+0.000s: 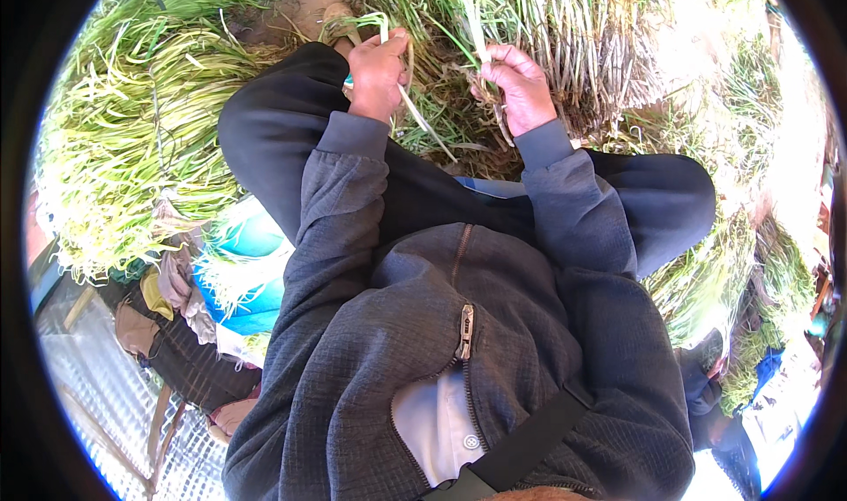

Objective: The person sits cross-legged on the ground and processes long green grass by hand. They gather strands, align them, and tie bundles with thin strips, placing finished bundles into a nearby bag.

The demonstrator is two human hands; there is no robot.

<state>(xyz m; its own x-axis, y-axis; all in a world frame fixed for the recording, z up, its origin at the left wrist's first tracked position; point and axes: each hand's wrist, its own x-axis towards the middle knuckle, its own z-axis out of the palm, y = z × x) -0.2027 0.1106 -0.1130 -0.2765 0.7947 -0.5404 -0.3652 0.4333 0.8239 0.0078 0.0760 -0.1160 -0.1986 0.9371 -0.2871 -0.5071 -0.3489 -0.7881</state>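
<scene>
My left hand (378,71) is raised above my bent knee, its fingers closed on a thin green-and-white plant stalk (423,120) whose pale end slants down to the right. Opposite it, my right hand (519,84) pinches a white-stemmed plant (474,18), leafy end pointing away from me. Brown, withered strands (493,97) hang by its fingers. Both hands are apart, over loose green and dry plant scraps (456,147) lying between my crossed legs.
Piles of long green leaves (145,130) lie at the left. Upright bundles of stalks (576,44) stand ahead, and more plants (701,289) lie at the right. Bare soil (298,1) shows at the top. Cloths (178,283) and a bright blue object (248,296) are at lower left.
</scene>
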